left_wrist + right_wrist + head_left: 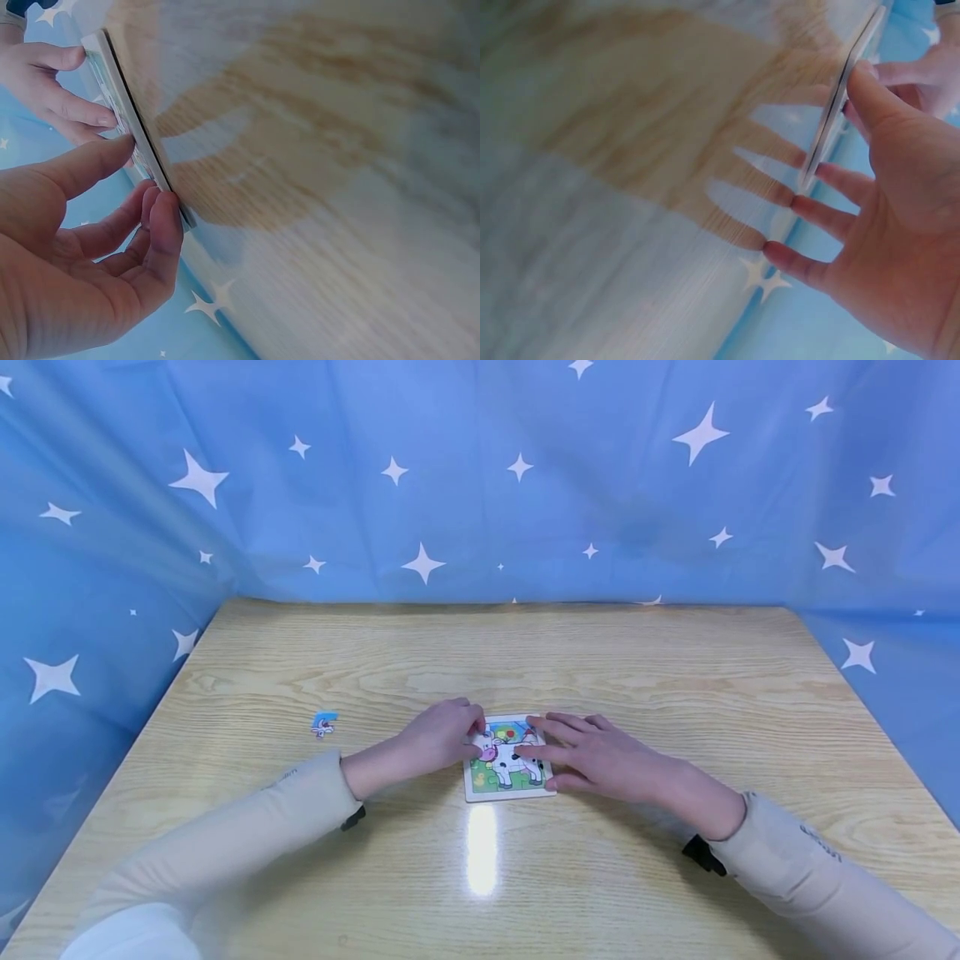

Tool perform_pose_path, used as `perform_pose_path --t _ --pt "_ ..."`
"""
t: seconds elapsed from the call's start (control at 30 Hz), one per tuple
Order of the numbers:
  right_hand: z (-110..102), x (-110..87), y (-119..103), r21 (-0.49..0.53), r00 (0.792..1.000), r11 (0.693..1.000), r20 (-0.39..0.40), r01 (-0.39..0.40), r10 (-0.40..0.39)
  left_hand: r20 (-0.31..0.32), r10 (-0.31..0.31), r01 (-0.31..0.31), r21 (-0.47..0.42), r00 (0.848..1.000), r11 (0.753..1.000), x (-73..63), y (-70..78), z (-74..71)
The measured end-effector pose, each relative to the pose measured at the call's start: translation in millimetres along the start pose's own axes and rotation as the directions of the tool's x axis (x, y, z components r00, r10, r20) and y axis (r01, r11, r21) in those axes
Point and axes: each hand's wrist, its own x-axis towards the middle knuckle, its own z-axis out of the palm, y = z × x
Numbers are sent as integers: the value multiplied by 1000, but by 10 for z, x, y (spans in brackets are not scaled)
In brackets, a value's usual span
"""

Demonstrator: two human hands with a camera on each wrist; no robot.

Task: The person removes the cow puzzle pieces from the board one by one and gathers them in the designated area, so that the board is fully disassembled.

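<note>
**Cow puzzle looks nearly filled, a piece left out**

Leftmost, we see that loose piece on the table, apart from the puzzle. The left hand bends fingers and thumb at the puzzle's left edge; we cannot tell whether they pinch anything. The right hand spreads over its right side. Wood grain shows glare in front; starry blue cloth hangs behind.
</note>
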Motion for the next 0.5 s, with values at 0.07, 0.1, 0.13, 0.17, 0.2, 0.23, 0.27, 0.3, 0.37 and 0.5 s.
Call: perform_pose_path --t 0.07,0.1,0.13,0.17,0.2,0.23,0.27,0.3,0.37,0.5 --pt "0 -3 -6 8 1000 1000 3 -3 3 6 -7 7 -11 1000 1000 5 1 7" --pt "1 -2 -10 11 1000 1000 4 -5 5 9 -11 11 -18 1000 1000 6 0 11" --pt "2 -2 -13 15 1000 1000 5 -7 6 11 -13 14 -23 1000 1000 8 0 13" --pt "2 -1 -17 19 1000 1000 6 -8 8 14 -16 16 -27 1000 999 10 -1 14" --pt "0 -1 -21 22 1000 1000 9 -11 11 15 -19 20 -32 1000 999 11 0 12" --pt "-1 1 -25 23 1000 1000 11 -13 13 14 -18 18 -34 1000 999 13 -1 12" --pt "-2 1 -26 23 1000 1000 10 -14 14 11 -16 17 -37 1000 999 15 -2 14" --pt "-4 1 -26 24 1000 1000 11 -15 15 9 -14 15 -39 1000 999 16 -3 12" --pt "-10 -1 -24 20 1000 1000 12 -14 14 7 -14 14 -41 1000 999 20 -1 12" --pt "-14 -5 -16 9 1000 1000 6 -7 7 7 -23 23 -43 1000 999 25 8 18"
